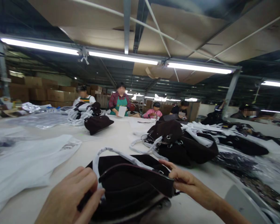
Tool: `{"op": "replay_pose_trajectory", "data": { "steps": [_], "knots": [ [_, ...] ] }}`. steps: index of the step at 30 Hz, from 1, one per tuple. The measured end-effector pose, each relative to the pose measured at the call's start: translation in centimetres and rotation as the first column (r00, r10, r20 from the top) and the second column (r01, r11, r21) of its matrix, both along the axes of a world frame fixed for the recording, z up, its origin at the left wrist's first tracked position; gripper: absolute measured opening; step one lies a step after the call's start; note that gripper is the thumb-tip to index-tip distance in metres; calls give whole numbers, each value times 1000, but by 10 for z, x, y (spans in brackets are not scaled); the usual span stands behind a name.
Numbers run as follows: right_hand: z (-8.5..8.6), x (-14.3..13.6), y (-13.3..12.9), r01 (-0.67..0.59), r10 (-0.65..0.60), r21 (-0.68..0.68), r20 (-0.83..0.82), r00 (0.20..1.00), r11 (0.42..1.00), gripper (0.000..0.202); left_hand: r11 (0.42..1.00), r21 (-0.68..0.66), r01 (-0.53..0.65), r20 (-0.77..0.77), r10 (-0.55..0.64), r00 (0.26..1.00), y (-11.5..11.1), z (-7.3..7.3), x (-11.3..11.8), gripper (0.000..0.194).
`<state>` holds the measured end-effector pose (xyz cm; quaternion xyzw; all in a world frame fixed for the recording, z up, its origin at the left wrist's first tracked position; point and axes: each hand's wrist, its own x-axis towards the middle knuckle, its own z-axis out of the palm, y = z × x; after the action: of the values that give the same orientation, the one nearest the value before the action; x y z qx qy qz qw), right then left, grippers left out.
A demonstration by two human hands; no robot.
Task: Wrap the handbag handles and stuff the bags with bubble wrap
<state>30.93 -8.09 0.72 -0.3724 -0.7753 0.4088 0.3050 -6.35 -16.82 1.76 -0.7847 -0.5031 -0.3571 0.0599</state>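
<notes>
A black handbag (pixel 128 183) lies on the table in front of me, its zipper running across the upper side. White wrapping covers its handle (pixel 112 150), which arches over the bag. At the bag's left end, my left hand (pixel 72 193) is closed on its edge near the handle's base. My right hand (pixel 186 180) pinches the right end of the bag by the zipper, thumb below and fingers above. The underside of the bag is hidden.
A pile of black bags (pixel 177 140) with white-wrapped straps stands right of centre. Another black bag (pixel 98 123) sits farther back. White sheeting (pixel 37 165) covers the left of the table (pixel 121 137). Clear plastic bags (pixel 254 165) lie at right. Several co-workers sit or stand beyond.
</notes>
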Motion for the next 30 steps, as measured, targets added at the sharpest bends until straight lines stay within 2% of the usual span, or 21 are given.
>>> {"op": "replay_pose_trajectory", "data": {
  "steps": [2,3,4,6,8,10,11,13,15,17,20,22,25,26,27,30],
  "knots": [
    [-3,3,1,-6,5,-36,-45,999,999,22,991,-131,11,-90,-23,996,4,3,12,17],
    [-6,4,2,-9,5,-53,-73,997,999,22,980,-197,25,-135,-52,989,8,-1,18,16],
    [-8,5,3,-9,2,-68,-102,995,998,22,965,-258,38,-169,-83,982,12,-8,23,27],
    [-14,7,3,-10,-5,-97,-151,988,995,23,934,-350,71,-192,-146,970,22,-33,31,55],
    [-17,9,3,-5,-15,-122,-162,987,992,25,897,-434,89,-185,-185,965,31,-64,35,72],
    [-17,10,3,11,-32,-136,-150,988,991,25,859,-498,120,-162,-228,960,37,-90,38,74],
    [-16,9,4,22,-42,-136,-148,988,990,25,844,-515,150,-144,-258,955,37,-97,39,71],
    [-10,7,6,33,-56,-134,-172,984,990,23,833,-512,209,-98,-298,949,34,-102,40,66],
    [-4,5,10,12,-39,-128,-211,977,992,21,828,-502,250,-50,-317,947,28,-94,41,64],
    [0,4,12,-32,6,-113,-221,975,993,21,840,-479,256,-12,-297,955,24,-78,38,59],
    [1,9,14,-83,67,-91,-171,983,992,25,851,-494,178,-12,-212,977,24,-46,32,29],
    [-1,15,15,-110,101,-83,-103,990,991,26,819,-563,116,-39,-166,985,30,-22,28,32],
    [-2,23,16,-164,165,-41,28,986,986,21,724,-685,79,-82,-184,980,43,9,24,39],
    [-1,23,15,-175,175,-7,93,980,984,20,737,-675,37,-130,-169,977,47,14,25,39],
    [0,23,15,-178,169,35,172,970,983,18,781,-624,-25,-206,-133,970,51,17,28,37],
    [1,16,10,-150,45,202,446,894,968,19,940,-289,-180,-457,30,889,54,15,43,30]
  ]
}}
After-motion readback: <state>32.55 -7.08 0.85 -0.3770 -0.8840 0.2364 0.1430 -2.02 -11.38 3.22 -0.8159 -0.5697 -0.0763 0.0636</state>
